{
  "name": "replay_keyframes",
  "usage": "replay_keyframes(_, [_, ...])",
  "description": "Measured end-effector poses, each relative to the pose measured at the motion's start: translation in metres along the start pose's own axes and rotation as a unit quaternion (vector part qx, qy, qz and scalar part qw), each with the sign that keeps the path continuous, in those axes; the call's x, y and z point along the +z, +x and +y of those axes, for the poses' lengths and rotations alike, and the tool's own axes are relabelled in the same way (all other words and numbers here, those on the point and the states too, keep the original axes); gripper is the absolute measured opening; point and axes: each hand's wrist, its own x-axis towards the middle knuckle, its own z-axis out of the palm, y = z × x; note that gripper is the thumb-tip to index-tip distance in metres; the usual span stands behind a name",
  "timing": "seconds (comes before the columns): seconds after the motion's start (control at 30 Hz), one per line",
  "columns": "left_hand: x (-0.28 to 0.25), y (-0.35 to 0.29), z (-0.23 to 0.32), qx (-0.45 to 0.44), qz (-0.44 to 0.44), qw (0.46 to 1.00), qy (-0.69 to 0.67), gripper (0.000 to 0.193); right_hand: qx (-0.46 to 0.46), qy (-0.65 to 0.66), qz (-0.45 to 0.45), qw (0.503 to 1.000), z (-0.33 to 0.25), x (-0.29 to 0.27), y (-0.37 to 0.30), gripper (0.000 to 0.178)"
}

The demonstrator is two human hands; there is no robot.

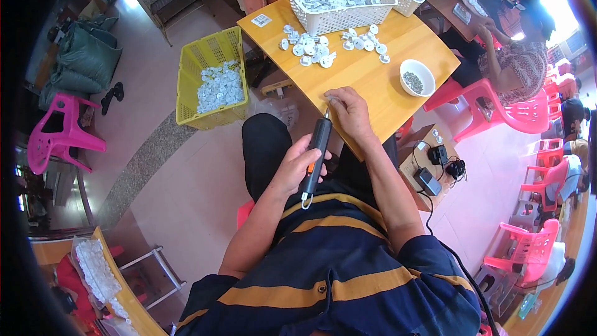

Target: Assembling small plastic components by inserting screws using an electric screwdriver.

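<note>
My left hand (300, 165) is wrapped round a black electric screwdriver (317, 144) with an orange switch and a wire hanging loop at its lower end. The tool is tilted, its bit pointing up toward the table's near edge. At the bit's tip, the fingers of my right hand (350, 112) are pinched together; whatever lies between them is too small to make out. Beyond my hands, small white round plastic parts (311, 48) lie in two loose groups on the wooden table (367, 96). Small metal screws (413, 82) fill the bottom of a white bowl (425, 70) to the right.
A white basket (339, 20) of similar parts stands at the table's back. On the floor at left, a yellow crate (186, 96) holds more. Power adapters (426, 180) with cables sit on a box (407, 168) at right. A co-worker (516, 68) sits at the neighbouring table.
</note>
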Motion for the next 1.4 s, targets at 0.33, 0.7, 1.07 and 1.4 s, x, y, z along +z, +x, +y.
replay_keyframes(0.33, [0.0011, -0.0005, -0.0001, 0.002, -0.001, 1.000, -0.011, 0.043, 0.002, 0.001, 0.004, 1.000, -0.0005, 0.0005, -0.0001, 0.019])
replay_keyframes(0.7, [0.0069, -0.0014, -0.0002, 0.006, 0.001, 0.999, -0.045, 0.039, -0.001, 0.001, 0.002, 1.000, -0.0020, -0.0008, -0.0003, 0.019])
replay_keyframes(1.07, [0.0065, -0.0009, -0.0008, 0.011, -0.002, 0.999, -0.040, 0.040, -0.004, 0.008, 0.002, 1.000, -0.0021, -0.0017, -0.0014, 0.019])
replay_keyframes(1.4, [0.0079, 0.0000, 0.0013, 0.009, 0.009, 0.999, -0.041, 0.036, -0.017, -0.009, 0.002, 1.000, -0.0002, -0.0019, -0.0013, 0.019])
